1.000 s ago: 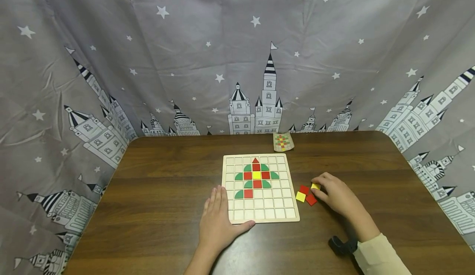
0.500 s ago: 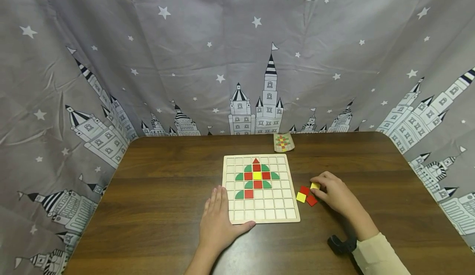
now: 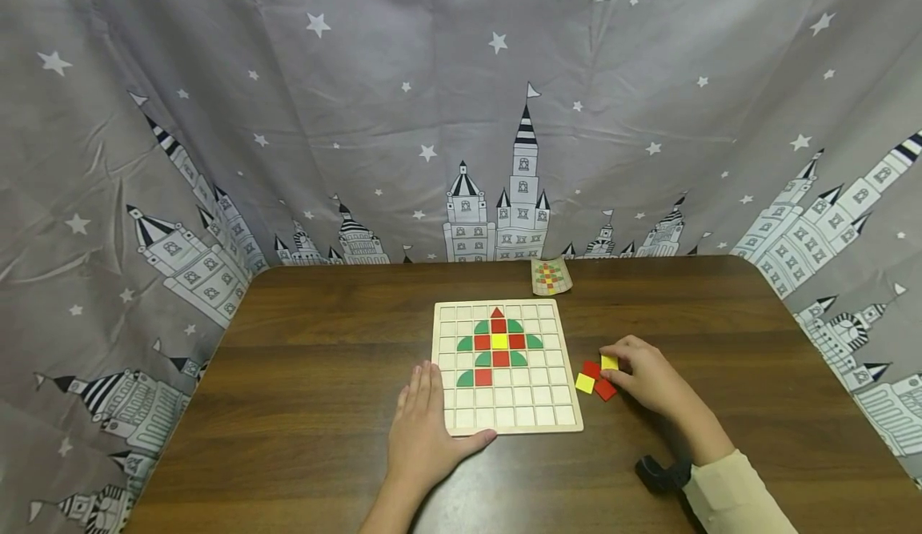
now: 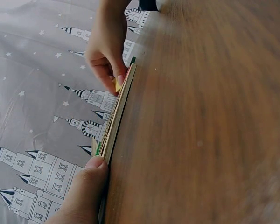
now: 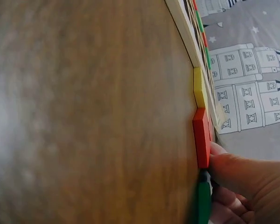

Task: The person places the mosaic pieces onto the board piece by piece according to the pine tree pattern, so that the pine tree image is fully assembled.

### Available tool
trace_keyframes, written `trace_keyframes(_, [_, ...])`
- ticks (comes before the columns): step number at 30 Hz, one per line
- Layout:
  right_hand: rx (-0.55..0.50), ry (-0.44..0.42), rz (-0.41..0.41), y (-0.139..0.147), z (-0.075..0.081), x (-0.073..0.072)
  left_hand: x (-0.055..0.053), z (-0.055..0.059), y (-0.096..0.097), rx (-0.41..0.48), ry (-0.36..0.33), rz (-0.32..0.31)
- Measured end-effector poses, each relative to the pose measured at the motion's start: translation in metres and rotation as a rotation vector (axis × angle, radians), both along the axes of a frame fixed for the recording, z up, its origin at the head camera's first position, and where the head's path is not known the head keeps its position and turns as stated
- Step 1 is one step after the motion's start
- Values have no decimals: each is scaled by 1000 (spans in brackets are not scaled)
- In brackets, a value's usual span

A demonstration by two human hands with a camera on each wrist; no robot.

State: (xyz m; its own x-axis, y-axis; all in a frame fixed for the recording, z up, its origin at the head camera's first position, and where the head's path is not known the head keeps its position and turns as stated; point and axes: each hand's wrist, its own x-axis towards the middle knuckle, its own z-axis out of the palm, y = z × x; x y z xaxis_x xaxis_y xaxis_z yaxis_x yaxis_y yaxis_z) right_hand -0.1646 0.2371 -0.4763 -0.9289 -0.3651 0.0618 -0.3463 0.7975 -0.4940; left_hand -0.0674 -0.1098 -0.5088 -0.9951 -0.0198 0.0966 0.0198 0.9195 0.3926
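A pale wooden grid board (image 3: 504, 418) carries red, green and yellow pieces, among them a red triangle (image 3: 497, 312) at the top and a yellow square (image 3: 499, 341) amid red squares. My left hand (image 3: 421, 438) rests with straight fingers along the board's left edge, its thumb at the near edge. To the right of the board, my right hand (image 3: 651, 378) pinches a yellow square tile (image 3: 609, 363) between thumb and fingers. Close by lie another yellow tile (image 3: 585, 383) and two red tiles, one nearer (image 3: 605, 390), one farther (image 3: 591, 369).
A small pattern card (image 3: 551, 277) with a curled edge lies beyond the board. A blurred green piece (image 5: 204, 200) shows beside the right hand in the right wrist view. Behind the brown wooden table (image 3: 324, 342) hangs a grey castle-print curtain (image 3: 360, 118).
The yellow tile in my right hand has shifted slightly left and shows more of its face. My left hand and the pieces on the board stay as they were.
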Motion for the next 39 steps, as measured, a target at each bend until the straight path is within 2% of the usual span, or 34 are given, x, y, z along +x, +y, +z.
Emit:
trace_keyframes(6, [112, 61, 4, -9, 4, -2, 0, 0, -1, -3, -3, 2])
trace_keyframes(10, [106, 68, -17, -28, 8, -2, 0, 0, -1, -3, -7, 3])
trace_keyframes(12, [91, 74, -1, -40, 10, 0, 0, 0, -1, -1, -7, 4])
trace_keyframes(20, [98, 89, 146, -97, 13, 9, 0, 1, 0, 1, -18, 1])
trace_keyframes(25, [104, 99, 240, -122, 11, 15, 0, 2, 0, -1, -17, 2])
trace_keyframes(32, [89, 163, 321, -135, 6, 17, 0, 1, 0, 2, -15, -1])
trace_keyframes(39, [45, 193, 297, -139, 1, 16, 0, 0, 0, 0, -15, 1])
